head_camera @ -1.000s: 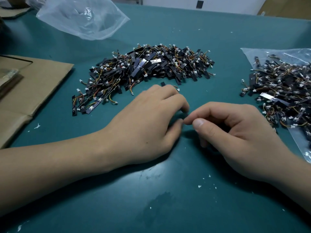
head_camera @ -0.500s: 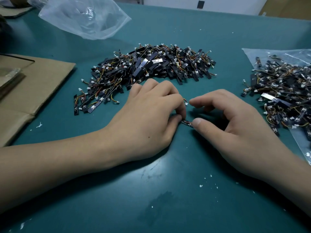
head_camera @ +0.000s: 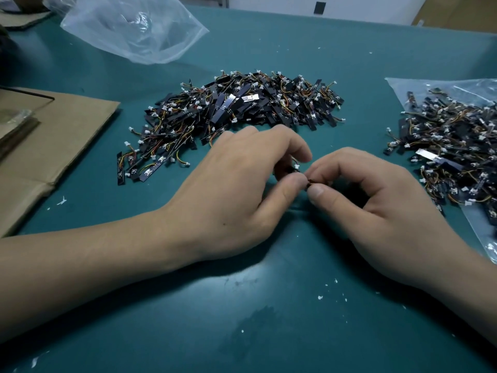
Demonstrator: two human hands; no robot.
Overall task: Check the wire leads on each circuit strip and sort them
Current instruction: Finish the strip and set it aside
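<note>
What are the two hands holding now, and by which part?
One small circuit strip: the left hand pinches one end, the right hand the other end. Fingers hide most of it.

A dull teal table (head_camera: 269,332) fills nearly the whole view, its top scuffed and dotted with white specks (head_camera: 320,297) toward the near edge. Soft light from above leaves a pale sheen on it. Beyond the far edge runs a white wall (head_camera: 363,9) bearing a small dark rectangle (head_camera: 319,8) — and a brown panel (head_camera: 462,12) stands at the far right.
</note>
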